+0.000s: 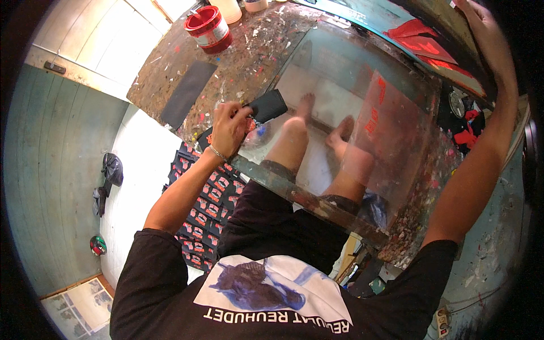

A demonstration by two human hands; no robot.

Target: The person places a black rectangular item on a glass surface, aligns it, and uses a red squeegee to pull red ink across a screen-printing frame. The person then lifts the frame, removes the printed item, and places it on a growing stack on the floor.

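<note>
My left hand is closed on a small black piece with red print, at the left edge of a glass panel. Whether it is cloth or card, I cannot tell. At the upper right my right hand grips the edge of a raised screen-printing frame, its fingers partly cut off by the picture's rim. Red ink smears the frame's surface. A clear sheet with red print lies on the right part of the glass, and my legs show through the glass.
A red paint tub stands on the ink-spattered tabletop, with a dark strip before it. Several black printed pieces lie in rows at lower left. Dark and red rags sit beyond the table's right side.
</note>
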